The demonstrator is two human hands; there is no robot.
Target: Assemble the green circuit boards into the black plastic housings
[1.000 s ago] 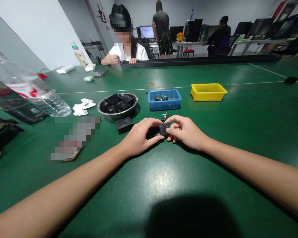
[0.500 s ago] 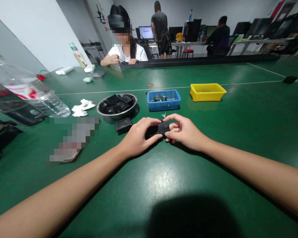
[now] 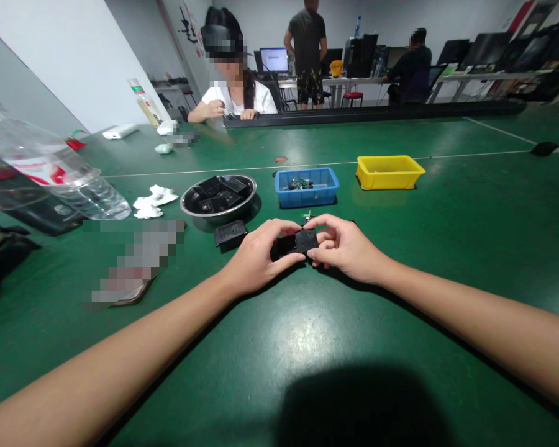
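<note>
Left grip (image 3: pixel 257 253) and right grip (image 3: pixel 347 249) pinch the black case (image 3: pixel 306 241); uneven pressure could skid it into the small part (image 3: pixel 308 216) just beyond.

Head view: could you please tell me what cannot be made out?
Head view: edges of the black piece, partly hidden by the left hand and right hand.
Head view: small parts in the blue bin, too small to identify.
Head view: dark item, cut off by the picture's left edge.
</note>
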